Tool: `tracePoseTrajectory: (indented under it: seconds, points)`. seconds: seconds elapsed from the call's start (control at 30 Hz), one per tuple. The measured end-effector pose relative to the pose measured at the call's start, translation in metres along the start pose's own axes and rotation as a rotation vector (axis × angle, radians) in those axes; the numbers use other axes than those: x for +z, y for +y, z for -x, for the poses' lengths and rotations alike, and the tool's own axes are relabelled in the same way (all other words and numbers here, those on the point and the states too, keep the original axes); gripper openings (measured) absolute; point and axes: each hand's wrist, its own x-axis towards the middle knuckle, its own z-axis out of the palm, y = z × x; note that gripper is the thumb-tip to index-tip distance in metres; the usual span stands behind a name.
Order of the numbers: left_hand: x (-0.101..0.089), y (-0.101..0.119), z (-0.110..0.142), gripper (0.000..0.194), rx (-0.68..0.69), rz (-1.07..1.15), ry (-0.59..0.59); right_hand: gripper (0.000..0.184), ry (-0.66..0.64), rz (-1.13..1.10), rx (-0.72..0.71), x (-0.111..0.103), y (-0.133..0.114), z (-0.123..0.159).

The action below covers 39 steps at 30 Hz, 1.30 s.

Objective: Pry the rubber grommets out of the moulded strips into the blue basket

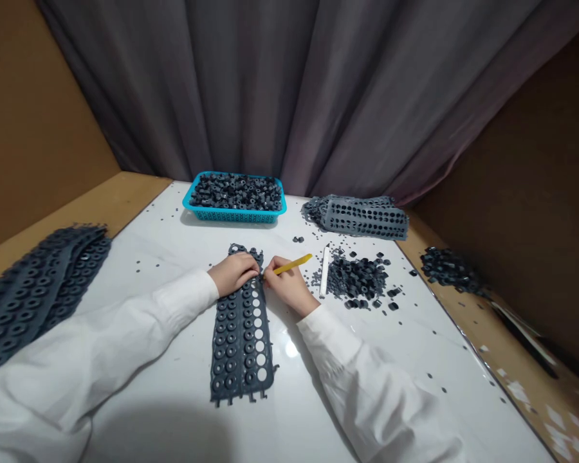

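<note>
A dark rubber sheet of moulded ring-shaped parts (238, 341) lies lengthwise on the white table in front of me. Down its right side runs a row of round holes, while rings fill the other rows. My left hand (235, 272) rests on the sheet's far part, fingers bent over it and thumb toward the right edge. What those fingers grip, if anything, is hidden. In my right hand (289, 287) is a slim yellow tool (293, 264), possibly a craft knife or pen, its back end pointing right. Its tip is at the sheet's right edge, too small to make out.
A blue basket (234, 216) full of small dark rubber parts stands at the back. Punched sheets (367, 217) lie back right, above a pile of loose parts (364, 278) and a white stick-like tool (325, 270). More ring sheets (38, 280) are stacked left. Cardboard walls flank the table.
</note>
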Motion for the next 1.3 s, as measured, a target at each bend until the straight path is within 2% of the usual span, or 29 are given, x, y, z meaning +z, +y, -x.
tracePoseTrajectory:
  seconds: [0.1,0.3,0.43,0.5,0.6,0.67,0.73,0.8,0.9,0.93,1.0,1.07,1.2,1.3]
  points:
    - [-0.001,0.001,0.0,0.015,-0.073,0.081,0.014,0.011,0.001,-0.005,-0.005,0.0,0.0,0.0]
    - [-0.005,0.005,-0.002,0.015,-0.07,0.072,-0.041,0.011,0.0,-0.016,-0.005,0.0,-0.002,0.003]
    - [-0.006,0.008,-0.001,0.015,-0.065,0.08,-0.035,0.011,-0.02,-0.143,0.012,-0.006,0.001,0.002]
    - [-0.009,0.009,-0.002,0.017,-0.083,0.145,-0.001,0.013,0.041,-0.225,0.021,-0.013,0.001,-0.002]
    - [-0.015,0.007,-0.004,0.025,-0.223,0.302,0.168,0.022,0.102,-0.258,0.002,-0.027,-0.006,-0.005]
    - [-0.019,0.001,-0.004,0.028,-0.361,0.336,0.308,0.027,0.029,-0.202,-0.059,-0.034,-0.019,-0.001]
    - [-0.021,-0.009,-0.003,0.027,-0.445,0.231,0.371,0.029,-0.167,-0.065,-0.184,-0.037,-0.038,0.012]
    - [-0.021,-0.021,-0.001,0.024,-0.47,0.046,0.337,0.026,-0.464,0.153,-0.291,-0.032,-0.06,0.033]
    - [-0.017,-0.034,0.003,0.022,-0.453,-0.112,0.233,0.023,-0.762,0.526,-0.43,-0.014,-0.086,0.073]
    - [-0.016,-0.036,0.003,0.02,-0.44,-0.117,0.207,0.021,-0.814,0.642,-0.454,-0.006,-0.091,0.085]
    - [-0.014,-0.037,0.003,0.017,-0.413,-0.098,0.176,0.011,-0.779,0.823,-0.456,0.009,-0.093,0.104]
    - [-0.014,-0.035,0.003,0.015,-0.41,-0.081,0.171,0.011,-0.758,0.896,-0.464,0.019,-0.088,0.114]
    - [-0.018,-0.032,0.001,0.014,-0.412,-0.099,0.269,0.01,-0.711,0.867,-0.567,0.021,-0.075,0.113]
    - [-0.02,-0.032,0.001,0.014,-0.398,-0.111,0.298,0.009,-0.769,0.759,-0.601,0.015,-0.076,0.106]
